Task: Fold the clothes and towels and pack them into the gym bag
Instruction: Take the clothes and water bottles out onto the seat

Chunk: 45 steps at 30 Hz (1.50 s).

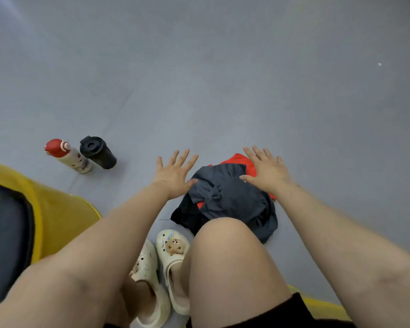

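left hand fingers spread | right hand fingers spread | clothes pile between, under thumbs

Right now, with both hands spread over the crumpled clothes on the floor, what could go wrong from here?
1. The dark garment and the red garment lie bunched together; the left hand and right hand may fold them as one lump.
2. The knee hides the pile's near edge, so creases there could go unseen.
3. The red-capped bottle and black tumbler stand nearby; swung fabric might topple them.
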Motion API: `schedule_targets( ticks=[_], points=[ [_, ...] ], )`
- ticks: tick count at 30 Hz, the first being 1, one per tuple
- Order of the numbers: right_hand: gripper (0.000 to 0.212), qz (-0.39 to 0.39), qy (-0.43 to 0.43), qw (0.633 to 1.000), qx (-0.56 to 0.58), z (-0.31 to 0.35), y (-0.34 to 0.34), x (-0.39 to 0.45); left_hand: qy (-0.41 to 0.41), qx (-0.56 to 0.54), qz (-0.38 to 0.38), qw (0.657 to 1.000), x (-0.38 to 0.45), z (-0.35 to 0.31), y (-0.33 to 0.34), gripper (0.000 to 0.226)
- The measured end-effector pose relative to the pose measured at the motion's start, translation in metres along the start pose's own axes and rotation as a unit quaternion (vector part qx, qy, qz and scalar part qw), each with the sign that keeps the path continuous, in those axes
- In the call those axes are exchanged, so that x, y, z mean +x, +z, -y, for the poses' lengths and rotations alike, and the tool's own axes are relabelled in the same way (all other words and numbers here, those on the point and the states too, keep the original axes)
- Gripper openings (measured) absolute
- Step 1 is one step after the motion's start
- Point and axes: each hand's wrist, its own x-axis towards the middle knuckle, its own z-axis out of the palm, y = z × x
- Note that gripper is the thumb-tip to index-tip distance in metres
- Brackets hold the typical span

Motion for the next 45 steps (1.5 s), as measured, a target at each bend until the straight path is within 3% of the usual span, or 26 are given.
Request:
schedule_targets(
  ticks=[6,13,20,26,31,34,38,45],
  points=[
    [0.084,0.037,0.03,0.999,0.01,-0.043,0.049,0.02,0.014,-0.023,0.037,0.999,0.051,-0.031,0.041,0.071],
    [0.076,0.043,0.081,0.993,0.076,-0.08,0.109,0.05,-0.012,-0.073,0.113,0.991,0.097,-0.055,0.103,0.093],
    [0.118,0.137,0.131,0.978,0.086,-0.096,0.16,0.093,-0.092,-0.175,0.143,0.97,0.132,-0.072,0.161,0.112],
    [0.13,0.161,0.149,0.972,0.084,-0.098,0.193,0.131,-0.144,-0.207,0.16,0.954,0.168,-0.071,0.192,0.115],
    [0.123,0.185,0.15,0.961,0.143,-0.093,0.217,0.144,-0.159,-0.298,0.194,0.921,0.181,-0.066,0.218,0.109],
    [0.117,0.171,0.121,0.957,0.203,-0.087,0.232,0.144,-0.151,-0.334,0.157,0.917,0.181,-0.066,0.226,0.105],
    [0.105,0.141,0.088,0.966,0.2,-0.076,0.237,0.14,-0.115,-0.352,0.082,0.925,0.177,-0.071,0.228,0.094],
    [0.075,0.114,0.052,0.97,0.208,-0.044,0.217,0.127,-0.088,-0.446,0.036,0.89,0.163,-0.08,0.213,0.081]
  ],
)
